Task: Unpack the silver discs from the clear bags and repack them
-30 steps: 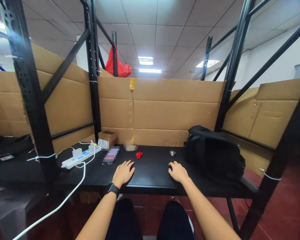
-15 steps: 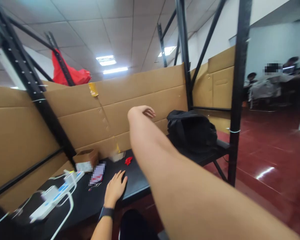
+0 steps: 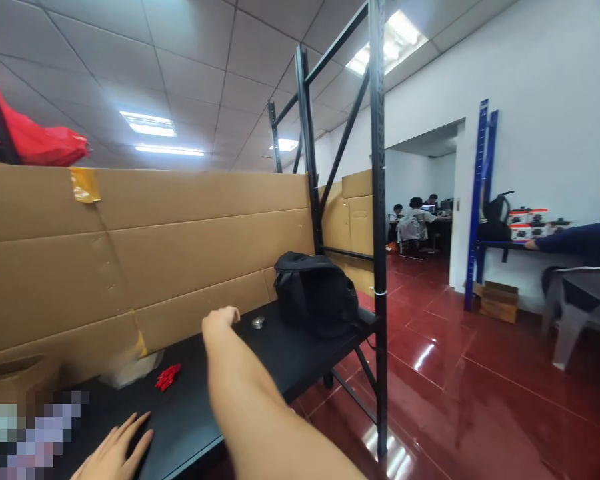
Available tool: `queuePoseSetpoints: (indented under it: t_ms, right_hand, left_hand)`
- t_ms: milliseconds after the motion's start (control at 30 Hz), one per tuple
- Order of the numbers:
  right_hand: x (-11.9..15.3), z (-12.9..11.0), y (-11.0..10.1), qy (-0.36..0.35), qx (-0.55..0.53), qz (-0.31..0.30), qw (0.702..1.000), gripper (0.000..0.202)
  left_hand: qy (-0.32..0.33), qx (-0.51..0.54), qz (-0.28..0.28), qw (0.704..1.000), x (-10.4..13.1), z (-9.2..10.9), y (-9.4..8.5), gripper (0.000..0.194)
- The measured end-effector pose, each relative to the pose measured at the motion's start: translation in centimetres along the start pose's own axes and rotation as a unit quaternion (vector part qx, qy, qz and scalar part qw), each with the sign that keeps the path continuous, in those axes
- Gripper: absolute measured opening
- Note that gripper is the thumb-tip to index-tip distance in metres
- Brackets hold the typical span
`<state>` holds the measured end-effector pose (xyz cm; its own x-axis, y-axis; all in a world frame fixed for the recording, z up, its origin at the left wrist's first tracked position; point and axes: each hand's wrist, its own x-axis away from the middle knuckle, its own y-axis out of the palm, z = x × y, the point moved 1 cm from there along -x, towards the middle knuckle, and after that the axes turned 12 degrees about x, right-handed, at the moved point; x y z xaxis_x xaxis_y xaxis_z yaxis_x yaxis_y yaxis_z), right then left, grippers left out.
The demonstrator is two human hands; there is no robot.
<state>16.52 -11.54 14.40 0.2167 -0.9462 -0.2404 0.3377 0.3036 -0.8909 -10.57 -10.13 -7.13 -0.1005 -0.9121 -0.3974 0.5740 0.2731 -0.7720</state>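
The head camera looks forward and slightly downward from over the near side of the black tabletop, its axis oblique to the cardboard panel. The right forearm lies closest to the lens; the black bag sits at mid-range, while the right side of the view extends across the red floor to a distant doorway.

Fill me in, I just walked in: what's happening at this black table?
A person is reaching over the black table with the right hand, near a small, round, silvery object; whether that hand holds anything can't be seen. The left hand has its fingers spread, with a small red bundle the nearest loose thing beyond it. A black bag sits toward the table's right end.
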Motion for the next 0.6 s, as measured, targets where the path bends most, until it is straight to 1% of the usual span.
queuePoseSetpoints:
  t_ms: [67, 133, 200, 267, 367, 433, 467, 533, 600]
  right_hand:
    - [0.1, -1.8, 1.8, -0.023, -0.068, -0.003, 0.997, 0.019]
    - [0.6, -3.1, 4.0, -0.043, -0.126, -0.005, 0.991, 0.021]
    - [1.5, -3.6, 6.5, -0.054, -0.175, -0.004, 0.983, 0.020]
    - [2.6, -3.3, 9.2, -0.058, -0.217, 0.004, 0.974, 0.017]
    - [3.9, -1.6, 12.8, -0.041, -0.258, 0.017, 0.965, 0.016]
    - [4.0, 0.2, 14.5, -0.019, -0.273, 0.031, 0.961, 0.023]
    - [3.7, 1.2, 15.1, -0.002, -0.277, 0.038, 0.960, 0.026]
    - [2.5, 3.3, 16.1, 0.042, -0.277, 0.052, 0.958, 0.032]
    - [0.6, 5.4, 16.6, 0.089, -0.273, 0.054, 0.956, 0.042]
  left_hand:
    - [-0.002, 0.025, -0.015, 1.000, 0.6, 0.7, -0.9, 0.049]
    - [0.025, 0.071, -0.018, 0.997, 1.3, 1.8, -2.0, 0.045]
    - [0.017, 0.117, 0.018, 0.993, 2.1, 3.0, -3.2, 0.042]
    - [0.004, 0.121, 0.034, 0.992, 2.8, 3.8, -4.0, 0.036]
    - [-0.009, 0.114, -0.005, 0.993, 3.5, 4.2, -4.1, 0.031]
    - [-0.004, 0.120, -0.004, 0.993, 3.4, 3.9, -3.7, 0.032]
    - [0.009, 0.123, 0.001, 0.992, 2.9, 3.8, -3.5, 0.033]
    - [0.053, 0.119, 0.008, 0.991, 1.1, 3.8, -2.9, 0.033]
    - [0.104, 0.103, 0.011, 0.989, -1.9, 4.5, -2.6, 0.030]
